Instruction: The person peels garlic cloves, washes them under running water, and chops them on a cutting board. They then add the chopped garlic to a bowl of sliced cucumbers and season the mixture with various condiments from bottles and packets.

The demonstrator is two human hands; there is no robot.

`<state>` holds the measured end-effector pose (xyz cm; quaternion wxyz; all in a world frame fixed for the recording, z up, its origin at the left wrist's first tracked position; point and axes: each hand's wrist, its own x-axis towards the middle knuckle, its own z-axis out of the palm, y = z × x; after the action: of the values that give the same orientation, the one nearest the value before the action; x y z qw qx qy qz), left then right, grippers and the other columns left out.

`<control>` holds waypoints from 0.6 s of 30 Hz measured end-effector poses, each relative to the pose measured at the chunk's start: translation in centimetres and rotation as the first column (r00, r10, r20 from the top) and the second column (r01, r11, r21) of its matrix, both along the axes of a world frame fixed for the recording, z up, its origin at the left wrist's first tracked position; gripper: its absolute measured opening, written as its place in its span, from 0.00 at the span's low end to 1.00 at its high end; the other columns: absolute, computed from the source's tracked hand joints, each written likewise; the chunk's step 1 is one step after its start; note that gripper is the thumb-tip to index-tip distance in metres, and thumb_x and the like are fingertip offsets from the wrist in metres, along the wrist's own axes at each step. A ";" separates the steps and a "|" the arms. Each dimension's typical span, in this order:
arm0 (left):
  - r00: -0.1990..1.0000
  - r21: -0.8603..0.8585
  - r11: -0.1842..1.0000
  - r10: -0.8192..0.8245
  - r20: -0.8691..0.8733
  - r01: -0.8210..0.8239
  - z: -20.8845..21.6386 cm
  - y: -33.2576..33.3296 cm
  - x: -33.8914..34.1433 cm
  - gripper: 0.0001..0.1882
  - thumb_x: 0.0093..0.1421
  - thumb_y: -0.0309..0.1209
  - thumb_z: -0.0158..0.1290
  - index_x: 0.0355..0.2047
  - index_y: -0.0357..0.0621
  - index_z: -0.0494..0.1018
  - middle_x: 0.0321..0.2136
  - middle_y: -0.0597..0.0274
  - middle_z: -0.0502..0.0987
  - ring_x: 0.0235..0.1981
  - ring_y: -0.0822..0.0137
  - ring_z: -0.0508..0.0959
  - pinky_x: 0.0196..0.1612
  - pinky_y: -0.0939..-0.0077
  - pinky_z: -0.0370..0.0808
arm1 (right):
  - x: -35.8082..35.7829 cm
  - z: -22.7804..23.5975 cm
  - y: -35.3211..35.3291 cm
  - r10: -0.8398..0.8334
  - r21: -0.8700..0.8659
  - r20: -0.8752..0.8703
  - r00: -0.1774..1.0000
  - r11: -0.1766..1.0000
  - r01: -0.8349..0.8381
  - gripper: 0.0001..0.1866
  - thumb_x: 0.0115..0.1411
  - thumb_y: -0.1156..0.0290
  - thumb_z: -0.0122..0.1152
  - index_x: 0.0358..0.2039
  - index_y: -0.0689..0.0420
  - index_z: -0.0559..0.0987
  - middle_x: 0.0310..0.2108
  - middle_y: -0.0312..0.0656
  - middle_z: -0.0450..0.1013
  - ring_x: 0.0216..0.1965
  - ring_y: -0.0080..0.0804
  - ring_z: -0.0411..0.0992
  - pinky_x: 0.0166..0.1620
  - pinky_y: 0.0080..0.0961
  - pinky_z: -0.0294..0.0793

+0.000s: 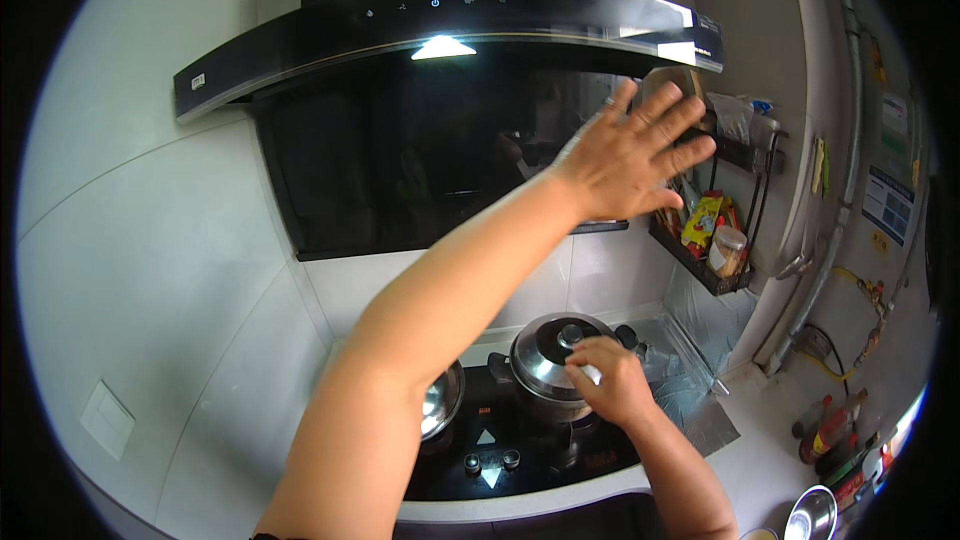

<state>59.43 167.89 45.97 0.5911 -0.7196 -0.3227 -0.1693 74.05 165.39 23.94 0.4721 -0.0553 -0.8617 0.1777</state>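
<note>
My left arm reaches across to the upper right, and my left hand (640, 155) is raised with its fingers spread. It appears to hold nothing, in front of the wall rack (715, 275) and below the right part of the range hood (540, 15). A silver pot (545, 405) stands on the black gas stove (455, 480), covered by a metal lid (535, 365) with a round knob (570, 336). Over the lid's right side, just below the knob, my right hand (612, 380) has its fingers curled toward the thumb. A pale patch shows between them; what they hold, if anything, is unclear.
A second metal pan (442, 402) sits on the left, partly behind my left arm. The rack bears a yellow packet (703, 217) and a lidded jar (727, 250). Bottles (832, 427) and a steel bowl (811, 515) stand on the right counter.
</note>
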 end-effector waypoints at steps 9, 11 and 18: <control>0.967 0.332 0.912 0.198 0.158 -0.241 4.4 -10.8 -6.8 0.36 0.60 0.60 0.45 0.67 0.67 0.54 0.68 0.58 0.50 0.69 0.53 0.49 0.65 0.39 0.47 | -3.9 10.5 1.2 -0.141 0.262 -0.143 0.980 0.949 0.175 0.24 0.52 0.73 0.64 0.51 0.56 0.74 0.55 0.56 0.66 0.54 0.53 0.67 0.55 0.40 0.69; 0.961 0.367 0.892 0.210 0.179 -0.263 5.3 -12.7 -8.6 0.35 0.61 0.60 0.44 0.67 0.68 0.54 0.68 0.60 0.50 0.69 0.54 0.49 0.65 0.39 0.46 | -5.8 15.4 0.5 -0.185 0.343 -0.256 0.949 0.901 0.268 0.30 0.52 0.74 0.64 0.57 0.52 0.69 0.60 0.55 0.61 0.57 0.55 0.64 0.57 0.40 0.67; 0.860 0.412 0.776 0.318 0.399 -0.478 7.0 -17.4 -13.5 0.35 0.63 0.57 0.43 0.67 0.58 0.54 0.67 0.50 0.51 0.68 0.48 0.50 0.64 0.37 0.45 | -8.4 21.3 0.0 -0.389 0.343 -0.450 0.804 0.755 0.558 0.38 0.54 0.74 0.63 0.64 0.46 0.59 0.66 0.55 0.49 0.65 0.57 0.51 0.62 0.46 0.59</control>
<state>45.89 150.47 53.02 0.7207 -0.4210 -0.5024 -0.2256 65.64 165.38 45.19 0.6468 -0.1294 -0.7361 -0.1521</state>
